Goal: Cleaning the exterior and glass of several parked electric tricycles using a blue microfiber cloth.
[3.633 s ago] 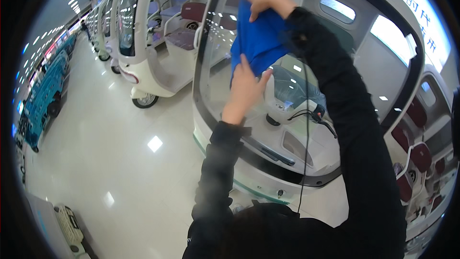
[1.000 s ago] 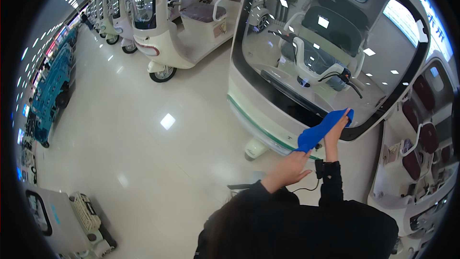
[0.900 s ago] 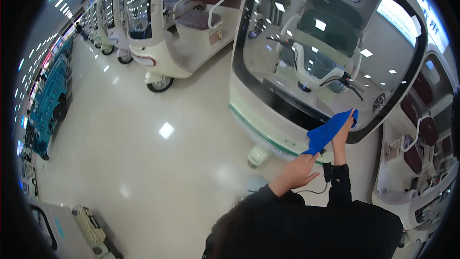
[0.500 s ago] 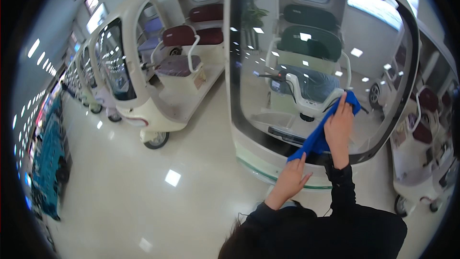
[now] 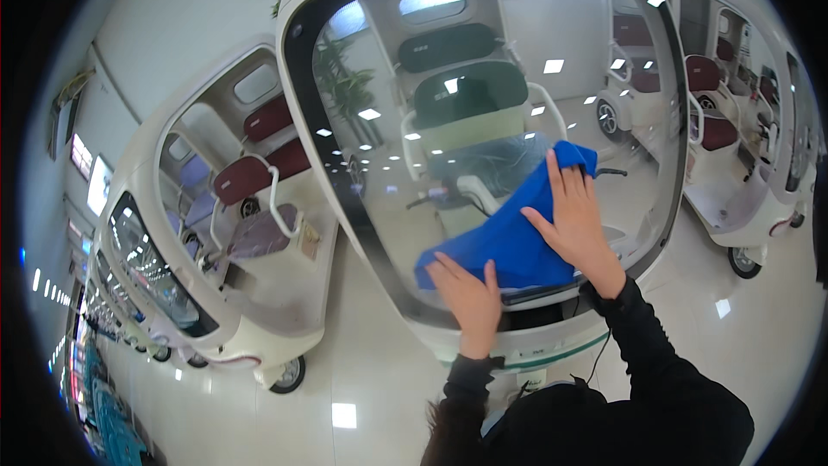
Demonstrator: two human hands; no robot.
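Observation:
A blue cloth (image 5: 513,246) lies spread against the large clear windshield (image 5: 362,233) of a cream-coloured three-wheeler, across its lower part. My right hand (image 5: 576,223) presses on the cloth's upper right end, its fingers stretched out and the thumb apart. Bunched folds of cloth show just beyond those fingertips. My left hand (image 5: 468,302) rests lower, fingers extended over the cloth's left end, its thumb also apart. Behind the glass are a dark green seat back (image 5: 470,97) and a white handlebar column (image 5: 477,193), partly covered by the cloth.
A similar vehicle with maroon seats (image 5: 259,207) stands close on the left, with others lined up beyond it. Another cream vehicle (image 5: 750,181) is at the right. Glossy pale floor tiles (image 5: 371,380) reflect the ceiling lights. A dark windshield border (image 5: 345,181) frames the glass.
The cloth has gone from a narrow, twisted strip to a wide sheet on the glass. My hands are farther apart, the left one now up on the windshield. The view has shifted and tilted.

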